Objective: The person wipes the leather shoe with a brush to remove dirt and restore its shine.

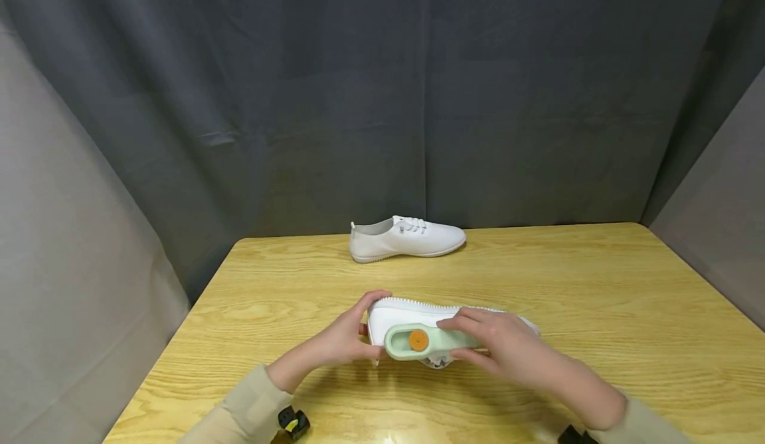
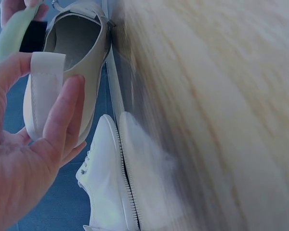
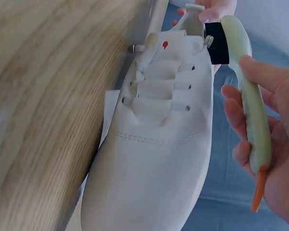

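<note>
In the head view, a dark curtain (image 1: 358, 99) hangs behind a wood-grain counter (image 1: 597, 285), whose near edge is cut off. On the counter's near part, around the middle, we see the held shoe (image 1: 400, 312), white and tipped on its side, sole facing far and toe to the right; the right hand partly hides its front, and the right wrist view cuts off the toe. Its opening shows a pale lining in the left wrist view. Beyond it the far shoe (image 1: 418, 239) rests upright, its inside mostly hidden from us. Of the hands, the left hand (image 1: 349, 338) grips the heel between thumb and fingers; the right hand (image 1: 505, 341) has its fingers curled round a pale green brush (image 1: 439, 341). The handle hides the dark bristles (image 3: 217, 43), which the right wrist view shows at the shoe's side. An oval recess in the brush holds an orange disc (image 1: 418, 340); we cannot tell whether the handle contains liquid.
</note>
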Tool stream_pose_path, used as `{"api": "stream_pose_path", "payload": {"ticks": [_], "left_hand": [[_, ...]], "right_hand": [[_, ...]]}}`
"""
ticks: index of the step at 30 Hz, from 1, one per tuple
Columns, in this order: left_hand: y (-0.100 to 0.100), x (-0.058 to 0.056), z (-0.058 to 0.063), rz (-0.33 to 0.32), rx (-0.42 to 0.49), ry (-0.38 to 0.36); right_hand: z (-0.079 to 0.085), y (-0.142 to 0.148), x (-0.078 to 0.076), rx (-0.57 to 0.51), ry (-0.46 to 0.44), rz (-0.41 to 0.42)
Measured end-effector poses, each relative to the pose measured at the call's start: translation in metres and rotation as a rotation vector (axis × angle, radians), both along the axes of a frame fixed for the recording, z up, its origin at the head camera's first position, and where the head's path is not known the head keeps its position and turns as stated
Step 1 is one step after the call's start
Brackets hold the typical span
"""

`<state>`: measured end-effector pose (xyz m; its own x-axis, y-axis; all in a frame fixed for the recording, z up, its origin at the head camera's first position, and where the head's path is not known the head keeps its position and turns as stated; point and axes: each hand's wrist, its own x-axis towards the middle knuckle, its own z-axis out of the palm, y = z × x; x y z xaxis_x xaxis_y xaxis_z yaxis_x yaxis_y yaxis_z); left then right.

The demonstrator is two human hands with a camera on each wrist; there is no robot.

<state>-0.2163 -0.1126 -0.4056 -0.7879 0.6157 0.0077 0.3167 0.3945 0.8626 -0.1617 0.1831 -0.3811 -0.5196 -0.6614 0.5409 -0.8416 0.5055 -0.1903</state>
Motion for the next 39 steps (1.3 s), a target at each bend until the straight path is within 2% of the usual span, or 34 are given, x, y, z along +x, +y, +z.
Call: {"api": "stream_pose_path", "payload": {"ticks": [3, 9, 11, 14, 22, 26, 30, 34, 39], "left_hand": [[0.0, 0.0, 0.0, -0.003, -0.013, 0.022], [-0.001, 0.0, 0.0, 0.016, -0.059, 0.034], [-0.001, 0.0, 0.0, 0.016, -0.061, 0.034], [-0.001, 0.0, 0.0, 0.018, -0.06, 0.033], [0.001, -0.001, -0.001, 0.018, -0.064, 0.081], [0.002, -0.002, -0.004, 0.019, -0.068, 0.088], [0.002, -0.002, -0.005, 0.011, -0.065, 0.094], [0.001, -0.002, -0.006, 0.002, -0.063, 0.102], [0.001, -0.002, -0.005, 0.001, -0.079, 0.105]], "right_hand": [[-0.001, 0.004, -0.007, -0.017, -0.003, -0.057], [0.005, 0.018, -0.018, -0.065, -0.044, -0.277], [0.007, 0.022, -0.018, -0.074, -0.049, -0.305], [0.008, 0.022, -0.015, -0.082, -0.026, -0.265], [0.002, 0.01, 0.0, -0.03, 0.046, -0.039], [-0.002, 0.004, 0.004, 0.002, 0.056, 0.017], [-0.005, 0.002, 0.004, 0.012, 0.062, 0.0], [-0.004, 0.007, -0.002, -0.002, 0.025, -0.05], [0.002, 0.023, -0.01, -0.003, -0.043, -0.269]]}}
